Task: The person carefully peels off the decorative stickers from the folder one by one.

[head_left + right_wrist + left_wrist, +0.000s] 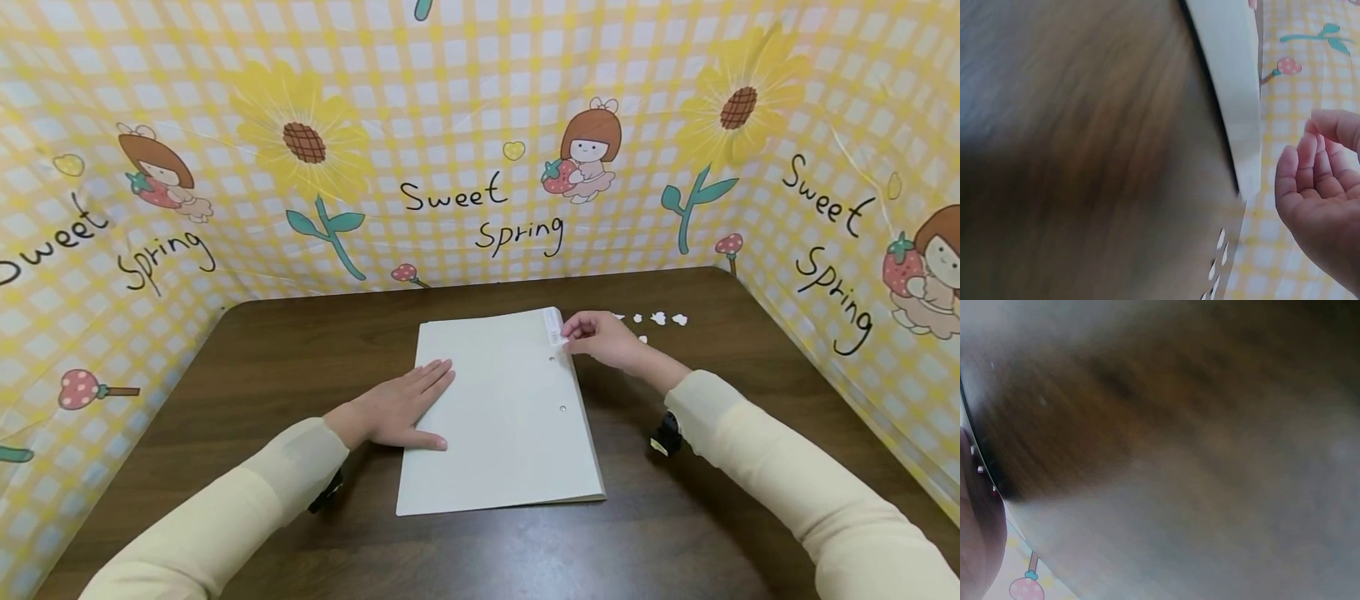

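Note:
A cream-white file folder [495, 425] lies closed on the table, with two small metal rivets near its right edge. Flat on its left side rests my left hand [405, 408], fingers straight and thumb spread. A white label [552, 323] with faint print sits at the folder's top right corner. My right hand [603, 340] is at that corner, thumb and forefinger pinching the label's lower edge. The right wrist view shows the right hand [1322, 181] from the palm side, thumb tip against the forefinger and the other fingers curled, beside the folder [1225, 81].
Several small torn white scraps [658, 318] lie on the dark wooden table [315, 333] behind and right of my right hand. A yellow checked cloth [450, 108] with flower prints encloses the table's back and sides. The left wrist view is mostly blurred.

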{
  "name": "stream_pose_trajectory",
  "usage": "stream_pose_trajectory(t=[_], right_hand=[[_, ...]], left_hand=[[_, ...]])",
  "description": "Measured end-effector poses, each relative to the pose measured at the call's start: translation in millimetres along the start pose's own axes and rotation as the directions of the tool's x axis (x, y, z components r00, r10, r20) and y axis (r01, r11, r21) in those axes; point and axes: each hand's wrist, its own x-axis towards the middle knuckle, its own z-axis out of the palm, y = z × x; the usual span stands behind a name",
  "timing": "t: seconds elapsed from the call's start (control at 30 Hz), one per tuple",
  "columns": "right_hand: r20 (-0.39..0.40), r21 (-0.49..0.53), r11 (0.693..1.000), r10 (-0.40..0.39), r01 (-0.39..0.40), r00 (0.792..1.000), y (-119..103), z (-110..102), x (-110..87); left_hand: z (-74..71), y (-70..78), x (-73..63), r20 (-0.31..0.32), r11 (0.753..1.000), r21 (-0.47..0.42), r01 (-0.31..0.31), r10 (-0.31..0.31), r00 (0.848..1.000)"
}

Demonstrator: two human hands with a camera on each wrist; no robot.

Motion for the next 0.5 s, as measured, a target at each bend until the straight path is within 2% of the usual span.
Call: stream_pose_trajectory(t=[0.1, 0.5], right_hand=[[-0.038, 0.022, 1.0, 0.021, -0.02, 0.999, 5.4, -7.3, -2.8], [-0.103, 0.024, 0.998, 0.06, -0.057, 0.993, 31.9, -43.3, -12.1]], left_hand=[[0.0, 0.0, 0.2, 0.006, 1.0, -0.004, 0.003, -0.003, 1.0], [-0.5, 0.4, -0.3, -0.001, 1.0, -0.009, -0.002, 0.001, 1.0]])
